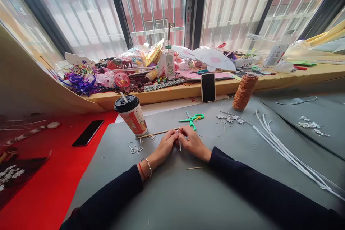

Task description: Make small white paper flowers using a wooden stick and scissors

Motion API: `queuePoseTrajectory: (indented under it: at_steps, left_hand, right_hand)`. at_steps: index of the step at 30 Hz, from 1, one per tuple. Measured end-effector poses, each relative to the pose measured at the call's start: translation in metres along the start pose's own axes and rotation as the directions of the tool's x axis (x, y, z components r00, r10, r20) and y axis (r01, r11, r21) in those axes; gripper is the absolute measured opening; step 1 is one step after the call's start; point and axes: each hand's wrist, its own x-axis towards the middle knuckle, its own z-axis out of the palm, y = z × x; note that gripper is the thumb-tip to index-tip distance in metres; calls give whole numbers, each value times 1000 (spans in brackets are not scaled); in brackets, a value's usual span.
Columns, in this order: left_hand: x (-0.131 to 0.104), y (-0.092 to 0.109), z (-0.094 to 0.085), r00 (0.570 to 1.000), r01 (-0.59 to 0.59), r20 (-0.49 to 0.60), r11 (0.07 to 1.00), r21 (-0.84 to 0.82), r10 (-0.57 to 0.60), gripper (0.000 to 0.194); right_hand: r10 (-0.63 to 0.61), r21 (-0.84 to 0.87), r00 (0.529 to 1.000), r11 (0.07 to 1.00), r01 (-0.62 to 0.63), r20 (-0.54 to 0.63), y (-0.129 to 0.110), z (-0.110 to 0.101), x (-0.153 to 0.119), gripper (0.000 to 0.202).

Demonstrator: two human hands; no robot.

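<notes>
**Pinching a narrow white strip (180, 146)**

Held in the closed fingertips of left hand (164, 146) and right hand (195, 143), about equally near to both; pointing lengthwise towards the near edge of the grey table (172, 201); with 1 pair of green plastic scissors (191, 118) just beyond the right hand, towards the far edge.

glossy black phone glass (88, 133)
</notes>
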Motion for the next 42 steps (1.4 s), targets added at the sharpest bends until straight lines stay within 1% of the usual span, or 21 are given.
queuePoseTrajectory:
  at_steps: [2,4,6,8,11,13,15,17,20,22,23,25,27,31,34,36,38,40,42]
  left_hand:
    - [-1,-1,0,1000,1,3,1000,-15,-1,16]
    - [-2,-1,0,1000,-5,-4,1000,-14,5,17]
    - [-4,0,-2,999,-45,-24,999,19,46,17]
    - [-6,3,-3,991,-118,-57,991,58,122,16]
    - [-12,7,-5,970,-215,-103,974,77,222,14]
    - [-14,8,-5,964,-234,-111,969,77,242,15]
    - [-15,8,-7,963,-228,-124,970,89,238,18]
    - [-14,7,-9,965,-207,-142,973,107,221,21]
    - [-11,5,-14,983,-143,-98,979,148,158,28]
    - [-10,4,-17,990,-106,-69,979,175,120,27]
    - [-9,4,-18,990,-102,-78,978,182,118,26]
    - [-8,4,-19,985,-83,-132,979,187,108,25]
    - [-7,5,-20,980,-77,-167,984,163,105,24]
    - [-6,6,-20,986,-61,-153,996,63,70,21]
    - [-6,5,-21,988,-29,-153,1000,5,30,21]
    - [-5,4,-21,984,-21,-177,999,-29,15,21]
    - [-6,5,-21,991,17,-133,993,-113,-33,21]
    - [-7,6,-18,997,58,-43,978,-199,-68,23]
    - [-10,8,-16,996,89,40,966,-241,-82,26]
  right_hand:
    - [12,38,1000,999,-12,3,1,1,0,13]
    - [29,122,999,992,-34,40,2,1,0,13]
    - [46,221,997,973,-60,69,2,0,0,13]
    - [60,265,996,961,-76,69,0,-1,-2,14]
    - [29,178,997,983,-43,78,-4,-2,-6,22]
    - [4,106,995,994,-14,98,-7,-3,-8,23]
    - [-10,79,993,997,0,122,-9,-4,-8,23]
    - [-17,99,986,995,0,166,-9,-6,-8,27]
    - [-25,154,974,988,-10,225,-7,-7,-7,32]
    - [-25,171,971,985,-17,237,-6,-8,-7,31]
    - [-26,167,971,986,-15,239,-5,-9,-6,29]
    - [-32,125,971,992,2,239,-3,-10,-6,23]
    - [-35,48,978,999,25,207,-1,-12,-5,20]
    - [-66,-87,995,994,73,80,2,-17,-7,26]
    - [-131,-199,990,970,138,49,6,-22,-8,16]
    - [-183,-293,982,938,185,37,10,-24,-7,15]
    - [-227,-369,974,906,208,-6,13,-24,-7,14]
    - [-275,-434,961,870,234,-33,14,-24,-7,14]
    - [-332,-496,943,820,284,-10,13,-24,-7,15]
